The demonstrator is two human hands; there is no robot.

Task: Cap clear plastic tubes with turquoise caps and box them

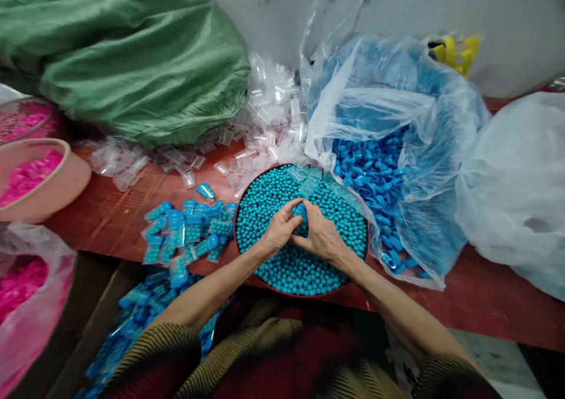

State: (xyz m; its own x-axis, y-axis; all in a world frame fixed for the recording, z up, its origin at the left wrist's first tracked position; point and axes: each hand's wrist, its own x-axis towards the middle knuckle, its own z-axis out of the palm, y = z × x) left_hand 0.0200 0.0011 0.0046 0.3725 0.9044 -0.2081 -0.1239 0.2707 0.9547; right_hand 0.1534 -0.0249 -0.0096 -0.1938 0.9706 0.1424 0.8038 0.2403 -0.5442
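Above a round red-rimmed tub of turquoise beads [286,275], both hands close around one small clear container with a blue cap [301,215]. My left hand [281,228] grips its left side, thumb and forefinger bent round it. On the opposite side my right hand [323,234] has its fingertips against the cap and side. Fingers cover much of the container. A few empty clear containers [310,183] lie on the beads at the back of the tub. Just left of the tub sits a pile of filled, blue-capped containers [176,228].
Empty clear containers [269,122] heap behind the tub. A plastic bag of blue caps [375,163] spills open at right, beside a white bag [516,193]. A green sack [141,63] leans at back left. Pink pieces fill a bowl [70,181]. More filled containers [132,328] lie below the red table's edge.
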